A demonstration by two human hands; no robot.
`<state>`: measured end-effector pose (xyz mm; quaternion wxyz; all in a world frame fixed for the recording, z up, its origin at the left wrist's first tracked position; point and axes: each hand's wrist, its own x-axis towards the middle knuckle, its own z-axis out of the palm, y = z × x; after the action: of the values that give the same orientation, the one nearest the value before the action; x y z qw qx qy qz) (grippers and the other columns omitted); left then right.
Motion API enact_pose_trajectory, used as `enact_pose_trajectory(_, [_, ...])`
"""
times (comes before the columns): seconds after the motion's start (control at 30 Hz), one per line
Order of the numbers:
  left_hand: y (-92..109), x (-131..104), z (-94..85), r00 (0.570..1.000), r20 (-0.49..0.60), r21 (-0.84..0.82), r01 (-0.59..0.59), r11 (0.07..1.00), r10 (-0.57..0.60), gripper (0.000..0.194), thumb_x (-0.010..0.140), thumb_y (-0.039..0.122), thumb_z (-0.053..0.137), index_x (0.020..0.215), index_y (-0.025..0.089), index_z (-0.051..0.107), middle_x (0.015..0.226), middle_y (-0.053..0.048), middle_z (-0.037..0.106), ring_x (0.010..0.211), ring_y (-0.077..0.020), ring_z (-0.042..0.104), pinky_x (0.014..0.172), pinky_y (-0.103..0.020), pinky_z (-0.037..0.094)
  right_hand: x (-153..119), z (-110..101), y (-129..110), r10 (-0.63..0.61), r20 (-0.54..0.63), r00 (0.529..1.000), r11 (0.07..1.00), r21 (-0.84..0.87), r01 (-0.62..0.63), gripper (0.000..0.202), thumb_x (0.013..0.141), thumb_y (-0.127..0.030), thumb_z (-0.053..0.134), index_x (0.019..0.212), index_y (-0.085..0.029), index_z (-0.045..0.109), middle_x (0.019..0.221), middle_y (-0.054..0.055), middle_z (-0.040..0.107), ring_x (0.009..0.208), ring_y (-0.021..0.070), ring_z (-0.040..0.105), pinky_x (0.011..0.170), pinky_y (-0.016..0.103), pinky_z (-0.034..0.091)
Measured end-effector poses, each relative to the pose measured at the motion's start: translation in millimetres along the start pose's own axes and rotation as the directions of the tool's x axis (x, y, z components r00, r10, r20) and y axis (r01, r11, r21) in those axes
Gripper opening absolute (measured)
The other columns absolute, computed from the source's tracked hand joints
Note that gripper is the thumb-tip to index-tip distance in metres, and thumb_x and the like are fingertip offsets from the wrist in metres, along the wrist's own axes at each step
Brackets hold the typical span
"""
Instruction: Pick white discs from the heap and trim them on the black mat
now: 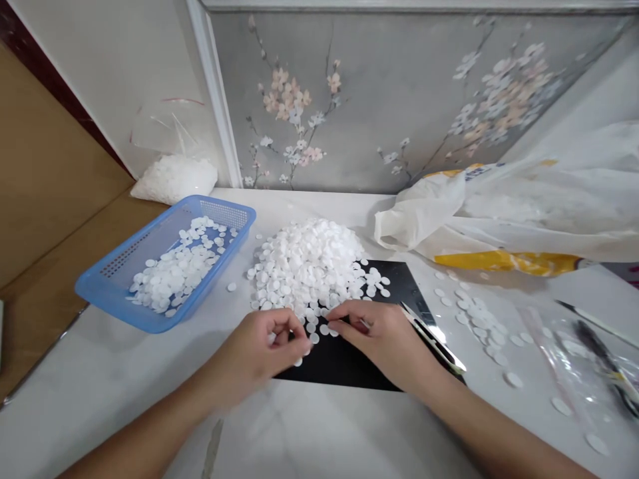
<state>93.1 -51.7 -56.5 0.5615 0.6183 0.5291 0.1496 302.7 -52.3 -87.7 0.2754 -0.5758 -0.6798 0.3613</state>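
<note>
A large heap of small white round discs [314,259] lies on a black board [344,366]. At the heap's front left edge, my left hand [264,356] has its fingers curled in. White shows inside the curl, which looks like discs, and the thumb and index finger meet beside a loose disc. My right hand [382,332] pinches low over the front of the heap, thumb and index fingertips close together by a few discs. Whether a disc is between those fingertips is too small to tell.
Left stands a blue plastic basket [170,263] with discs in it, a bag of white pieces [174,178] behind. Tweezers [434,340] lie by my right forearm. Rightward are scattered discs [482,319], a large white plastic bag [499,213], a clear bag [574,372] and a dark-handled tool [599,346].
</note>
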Motion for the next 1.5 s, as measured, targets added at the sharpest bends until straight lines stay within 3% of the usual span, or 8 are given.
enact_pose_trajectory(0.2, [-3.3, 1.0, 15.7, 0.995, -0.074, 0.625, -0.007, 0.781, 0.069, 0.016, 0.078, 0.035, 0.064, 0.09, 0.028, 0.057, 0.063, 0.007, 0.056, 0.058, -0.015, 0.051, 0.053, -0.023, 0.024, -2.8, 11.2, 1.6, -0.173, 0.046, 0.984, 0.944, -0.278, 0.179, 0.016, 0.084, -0.019, 0.055, 0.084, -0.023, 0.07, 0.081, 0.002, 0.07, 0.063, 0.0155, 0.063, 0.057, 0.025, 0.043])
enact_pose_trajectory(0.53, [-12.2, 7.9, 22.4, 0.988, -0.03, 0.782, -0.072, 0.619, 0.153, 0.008, 0.09, 0.03, 0.051, 0.083, 0.025, 0.053, 0.069, 0.004, 0.069, 0.062, -0.0183, 0.064, 0.05, -0.026, 0.021, -8.0, 1.6, -6.9, -0.045, 0.193, 0.98, 0.984, -0.159, 0.077, 0.014, 0.081, -0.024, 0.061, 0.07, -0.023, 0.07, 0.06, -0.002, 0.063, 0.051, 0.0125, 0.052, 0.049, 0.023, 0.035])
enact_pose_trajectory(0.8, [-16.9, 5.9, 20.3, 0.991, -0.033, 0.738, -0.066, 0.672, 0.133, 0.008, 0.087, 0.018, 0.048, 0.081, 0.023, 0.048, 0.071, -0.001, 0.07, 0.066, -0.0218, 0.065, 0.051, -0.028, 0.022, -2.8, 9.7, -17.9, -0.015, 0.117, 0.993, 0.963, -0.265, 0.046, 0.012, 0.083, -0.027, 0.059, 0.075, -0.022, 0.067, 0.062, -0.001, 0.062, 0.053, 0.0139, 0.052, 0.052, 0.025, 0.035])
enact_pose_trajectory(1.03, [-2.0, -2.3, -3.8, 0.989, -0.081, 0.088, -0.12, 0.989, 0.127, 0.026, 0.094, 0.037, 0.036, 0.073, 0.022, 0.037, 0.062, 0.005, 0.051, 0.049, -0.01, 0.038, 0.05, -0.023, 0.025, 1.8, 16.2, -21.1, 0.141, 0.195, 0.971, 0.984, -0.136, -0.115, 0.006, 0.073, -0.022, 0.063, 0.068, -0.021, 0.061, 0.046, -0.007, 0.042, 0.044, 0.0095, 0.037, 0.046, 0.023, 0.027])
enact_pose_trajectory(1.13, [5.3, -1.6, -15.7, 0.993, -0.103, -0.35, -0.089, 0.933, 0.056, 0.022, 0.091, 0.036, 0.043, 0.075, 0.021, 0.038, 0.067, 0.005, 0.054, 0.046, -0.0064, 0.031, 0.048, -0.02, 0.025, 1.7, 4.6, -20.1, 0.103, 0.171, 0.98, 0.974, 0.18, -0.134, 0.01, 0.072, -0.022, 0.059, 0.066, -0.021, 0.051, 0.05, -0.007, 0.044, 0.045, 0.0083, 0.033, 0.045, 0.022, 0.025])
enact_pose_trajectory(1.23, [5.9, 1.3, -22.0, 0.994, -0.106, -0.479, -0.046, 0.877, -0.006, 0.006, 0.082, 0.023, 0.05, 0.079, 0.021, 0.045, 0.068, 0.003, 0.055, 0.046, -0.0062, 0.031, 0.045, -0.02, 0.018, 3.2, -11.8, -19.2, 0.082, 0.233, 0.969, 0.745, 0.632, -0.215, 0.015, 0.072, -0.022, 0.053, 0.067, -0.022, 0.039, 0.058, -0.004, 0.054, 0.043, 0.0068, 0.024, 0.042, 0.022, 0.018])
enact_pose_trajectory(1.33, [1.7, 3.1, -21.6, 0.999, -0.031, -0.315, -0.018, 0.949, 0.009, 0.011, 0.082, 0.028, 0.05, 0.086, 0.019, 0.056, 0.057, 0.005, 0.045, 0.047, -0.0081, 0.03, 0.044, -0.021, 0.018, 6.0, -18.7, -17.3, 0.085, 0.316, 0.945, 0.568, 0.764, -0.307, 0.01, 0.072, -0.021, 0.053, 0.075, -0.023, 0.044, 0.06, -0.006, 0.052, 0.042, 0.0064, 0.02, 0.041, 0.022, 0.014])
enact_pose_trajectory(1.5, [-1.5, 1.4, -10.9, 0.996, -0.005, 0.415, -0.083, 0.906, 0.093, 0.011, 0.083, 0.031, 0.053, 0.085, 0.025, 0.062, 0.053, 0.006, 0.045, 0.048, -0.0121, 0.038, 0.05, -0.024, 0.021, 8.3, 2.6, -13.2, 0.013, 0.178, 0.984, 0.969, 0.242, -0.057, 0.012, 0.084, -0.028, 0.055, 0.081, -0.021, 0.065, 0.065, -0.002, 0.057, 0.053, 0.0112, 0.046, 0.051, 0.024, 0.033])
